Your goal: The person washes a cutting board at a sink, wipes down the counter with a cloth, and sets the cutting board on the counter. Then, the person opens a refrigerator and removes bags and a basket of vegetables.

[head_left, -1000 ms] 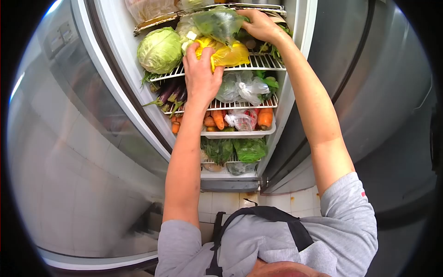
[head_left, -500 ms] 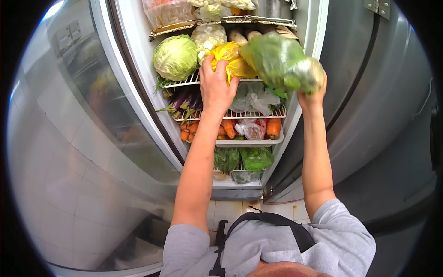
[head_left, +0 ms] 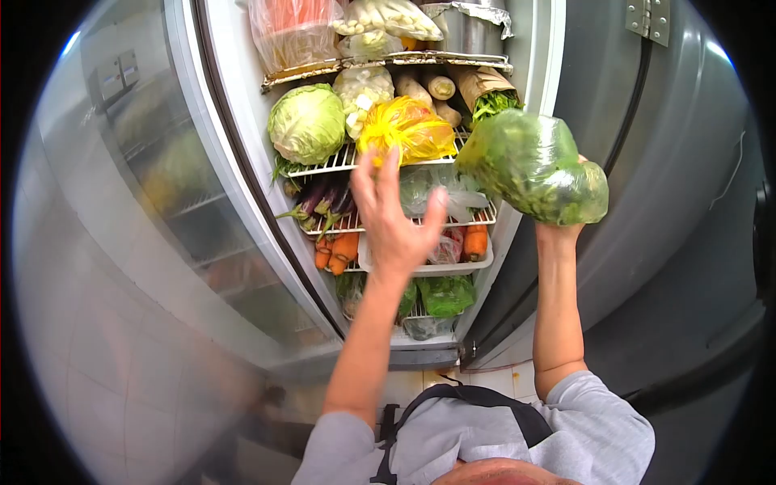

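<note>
My left hand (head_left: 396, 230) is in front of the fridge's middle shelves, fingers spread, with nothing in it. Just beyond its fingertips lies a knotted yellow plastic bag (head_left: 412, 133) on a wire shelf, its contents unclear. To the right, outside the shelves, my right hand (head_left: 559, 233) grips a clear plastic bag of leafy greens (head_left: 525, 166). Most of that hand is hidden behind the bag. Beside the yellow bag sit a cabbage (head_left: 305, 124) and a bag of pale cut vegetables (head_left: 356, 93).
Eggplants (head_left: 323, 194) and carrots (head_left: 343, 249) fill lower shelves. Pale roots (head_left: 440, 87) and paper-wrapped greens (head_left: 495, 101) lie behind the bag of greens. Above stands a foil-topped metal pot (head_left: 473, 31). The glass door (head_left: 186, 210) and steel door (head_left: 671, 162) flank the opening.
My left hand has let go of the yellow bag and drawn back toward me, fingers spreading. My right hand has moved the bag of greens right and down, away from the shelves.
</note>
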`<state>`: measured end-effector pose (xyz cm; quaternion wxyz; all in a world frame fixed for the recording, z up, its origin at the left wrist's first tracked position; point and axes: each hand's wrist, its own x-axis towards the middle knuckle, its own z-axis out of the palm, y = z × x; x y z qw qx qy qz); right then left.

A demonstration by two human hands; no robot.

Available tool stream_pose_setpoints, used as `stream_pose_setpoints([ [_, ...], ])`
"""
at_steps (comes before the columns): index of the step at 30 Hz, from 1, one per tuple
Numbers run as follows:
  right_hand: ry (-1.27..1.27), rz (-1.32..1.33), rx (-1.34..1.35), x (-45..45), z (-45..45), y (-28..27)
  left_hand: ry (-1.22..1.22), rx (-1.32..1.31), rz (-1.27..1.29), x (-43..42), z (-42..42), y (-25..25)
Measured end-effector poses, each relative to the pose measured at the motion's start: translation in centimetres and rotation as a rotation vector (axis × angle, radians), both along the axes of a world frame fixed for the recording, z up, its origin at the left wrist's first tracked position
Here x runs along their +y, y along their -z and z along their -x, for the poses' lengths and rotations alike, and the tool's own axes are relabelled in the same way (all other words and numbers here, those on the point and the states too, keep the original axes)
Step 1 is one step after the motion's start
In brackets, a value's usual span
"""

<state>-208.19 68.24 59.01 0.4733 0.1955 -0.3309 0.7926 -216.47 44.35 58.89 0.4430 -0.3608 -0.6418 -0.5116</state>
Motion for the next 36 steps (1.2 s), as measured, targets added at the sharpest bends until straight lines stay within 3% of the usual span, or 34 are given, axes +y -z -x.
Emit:
stream_pose_setpoints([
  [1, 0.070, -0.095, 0.069, -0.6, 0.1, -0.4, 0.218, -0.176, 0.026, 0.1, -1.6, 0.8],
  [2, 0.109, -0.219, 0.141, -1.2, 0.4, -0.7, 0.645, -0.533, -0.050, 0.4, -3.7, 0.5],
  [3, 0.267, -0.320, 0.117, -1.7, 1.5, -0.7, 1.025, -0.637, -0.174, 1.2, -4.2, 0.6],
  [5, 0.298, -0.716, 0.048, -1.3, 2.6, -0.7, 1.077, -0.380, -0.366, 3.9, -3.1, 0.3],
  [6, 0.676, -0.882, -0.153, -4.1, 1.6, -1.7, 0.970, -0.362, -0.306, 4.0, -1.8, -0.3],
  [7, 0.899, -0.996, -0.124, -5.6, 1.5, -2.8, 0.865, -0.339, -0.245, 4.0, -0.2, -1.1],
  [9, 1.058, -1.141, -0.008, -6.3, 2.1, -4.8, 0.752, -0.310, -0.138, 3.5, 1.9, -3.7],
  [11, 1.111, -1.302, -0.094, -6.1, 4.0, -6.8, 0.706, -0.300, -0.063, 3.8, 4.4, -5.4],
  [13, 1.196, -1.402, -0.240, -5.8, 6.8, -8.4, 0.490, -0.196, 0.000, 4.2, 6.6, -6.4],
  [15, 1.166, -1.508, -0.232, -3.6, 10.4, -9.1, 0.373, -0.154, 0.017, 4.9, 8.8, -7.1],
  [17, 0.952, -1.548, -0.229, -1.1, 13.9, -9.5, 0.355, -0.171, -0.028, 5.4, 10.5, -7.7],
  [18, 0.813, -1.440, -0.256, -0.7, 15.4, -9.8, 0.260, -0.195, 0.074, 4.0, 9.3, -8.9],
  [19, 0.986, -1.554, -0.163, 0.1, 16.2, -10.4, 0.164, -0.211, 0.179, 2.5, 8.0, -10.0],
  [21, 1.054, -1.571, -0.141, 1.0, 18.9, -10.9, -0.083, -0.105, 0.360, 0.2, 6.9, -10.6],
  [24, 1.159, -1.871, -0.358, -1.0, 15.4, -11.3, -0.595, 0.047, 0.328, -3.9, 6.3, -10.5],
  [27, 1.174, -1.830, -0.212, 0.1, 17.5, -10.4, -0.864, -0.068, 0.417, -5.5, 9.6, -8.8],
  [31, 1.099, -1.764, -0.144, 1.2, 20.1, -12.4, -0.719, -0.092, 0.325, -7.0, 9.7, -8.3],
  [33, 1.125, -1.860, -0.234, 1.4, 20.4, -13.0, -0.729, -0.059, 0.223, -7.7, 8.9, -7.1],
  [35, 1.157, -1.979, -0.528, 0.4, 19.3, -13.3, -0.650, 0.001, 0.079, -8.5, 8.5, -5.6],
  [36, 1.225, -1.923, -0.530, 0.3, 19.3, -12.8, -0.617, 0.023, 0.041, -8.6, 8.4, -5.2],
])
